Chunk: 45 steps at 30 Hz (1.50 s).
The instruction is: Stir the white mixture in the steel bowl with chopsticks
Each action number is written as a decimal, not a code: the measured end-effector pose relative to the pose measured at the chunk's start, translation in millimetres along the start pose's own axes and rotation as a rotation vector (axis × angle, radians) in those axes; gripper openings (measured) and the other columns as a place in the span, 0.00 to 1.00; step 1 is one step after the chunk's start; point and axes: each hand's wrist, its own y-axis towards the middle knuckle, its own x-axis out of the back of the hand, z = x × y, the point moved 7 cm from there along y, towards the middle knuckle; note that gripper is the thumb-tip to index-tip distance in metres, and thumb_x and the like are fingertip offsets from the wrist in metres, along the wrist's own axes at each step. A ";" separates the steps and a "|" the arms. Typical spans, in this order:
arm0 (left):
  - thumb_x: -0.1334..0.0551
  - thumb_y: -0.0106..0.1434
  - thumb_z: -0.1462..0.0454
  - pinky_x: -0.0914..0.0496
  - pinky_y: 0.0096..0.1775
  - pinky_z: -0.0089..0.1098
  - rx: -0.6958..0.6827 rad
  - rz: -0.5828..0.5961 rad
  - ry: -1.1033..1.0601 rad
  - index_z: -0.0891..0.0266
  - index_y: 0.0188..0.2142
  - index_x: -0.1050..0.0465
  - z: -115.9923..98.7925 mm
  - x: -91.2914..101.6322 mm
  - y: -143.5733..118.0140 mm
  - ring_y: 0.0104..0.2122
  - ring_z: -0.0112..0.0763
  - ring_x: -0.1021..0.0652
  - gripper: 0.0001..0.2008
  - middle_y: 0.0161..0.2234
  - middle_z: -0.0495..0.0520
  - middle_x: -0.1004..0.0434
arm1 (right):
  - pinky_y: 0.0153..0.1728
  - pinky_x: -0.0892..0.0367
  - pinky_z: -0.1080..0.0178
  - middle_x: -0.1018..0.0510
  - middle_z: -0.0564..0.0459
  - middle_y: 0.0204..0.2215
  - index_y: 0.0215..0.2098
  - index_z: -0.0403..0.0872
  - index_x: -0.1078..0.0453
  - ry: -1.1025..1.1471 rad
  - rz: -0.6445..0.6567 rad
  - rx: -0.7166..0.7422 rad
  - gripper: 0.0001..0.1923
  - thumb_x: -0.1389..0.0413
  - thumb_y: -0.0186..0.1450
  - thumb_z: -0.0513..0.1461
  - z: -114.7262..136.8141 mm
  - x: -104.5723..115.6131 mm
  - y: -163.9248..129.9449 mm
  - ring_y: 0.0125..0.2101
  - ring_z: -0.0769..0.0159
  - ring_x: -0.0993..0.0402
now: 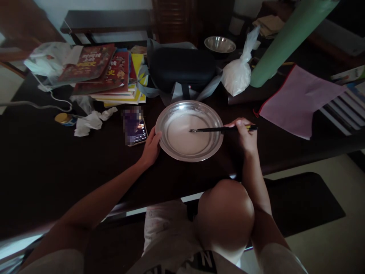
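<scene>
A bare knee (225, 217) rises nearest the camera, just under the edge of the dark table (42, 167). Beyond it, the left hand (151, 146) lies at about nine o'clock of the metal bowl (164, 142), fingers loosely spread and resting against its rim, clamped on nothing. The right hand (243, 135) sits at three o'clock of the bowl, just outside the rim, fingers closed on a pair of dark chopsticks (219, 129); these run level from the grip toward nine o'clock, their tips reaching into the pale white liquid (185, 139) near the bowl's middle. A phone (135, 127) lies just beside the left hand at ten o'clock, with crumpled tissue (91, 121) and a small yellow-lidded jar (64, 118) further out toward nine. Farther back, at twelve o'clock of the bowl, stands a dark case (182, 68); a stack of books (111, 74) lies at eleven, a bag of white powder (238, 74) at one, a pink cloth (296, 99) at two, and a second metal bowl (220, 44) farthest away
</scene>
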 end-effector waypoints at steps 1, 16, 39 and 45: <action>0.31 0.64 0.44 0.25 0.61 0.48 -0.001 -0.001 -0.003 0.58 0.56 0.23 -0.1 -0.1 0.2 0.56 0.50 0.18 0.28 0.53 0.57 0.16 | 0.40 0.21 0.58 0.15 0.56 0.25 0.27 0.53 0.18 0.003 -0.010 -0.010 0.21 0.35 0.67 0.59 -0.2 0.6 0.0 0.30 0.62 0.16; 0.32 0.65 0.44 0.25 0.62 0.49 0.012 -0.005 -0.004 0.57 0.58 0.24 -0.1 -1.0 -0.6 0.59 0.50 0.20 0.28 0.55 0.58 0.17 | 0.43 0.20 0.57 0.13 0.54 0.28 0.29 0.53 0.18 -0.040 0.094 0.009 0.22 0.35 0.65 0.60 0.5 -6.4 -0.6 0.35 0.60 0.14; 0.30 0.64 0.44 0.25 0.61 0.50 0.020 -0.021 -0.019 0.56 0.55 0.23 1.9 0.6 -0.4 0.56 0.50 0.18 0.27 0.53 0.57 0.16 | 0.39 0.22 0.59 0.15 0.57 0.26 0.29 0.53 0.18 0.014 0.006 -0.008 0.19 0.35 0.68 0.57 -1.4 0.4 -0.5 0.30 0.64 0.16; 0.32 0.65 0.43 0.25 0.61 0.50 0.005 -0.015 0.002 0.55 0.56 0.23 2.3 0.2 0.6 0.56 0.50 0.19 0.28 0.53 0.57 0.17 | 0.41 0.21 0.58 0.14 0.57 0.27 0.29 0.54 0.18 0.003 0.043 0.014 0.20 0.34 0.66 0.58 0.8 -2.9 -0.1 0.32 0.62 0.15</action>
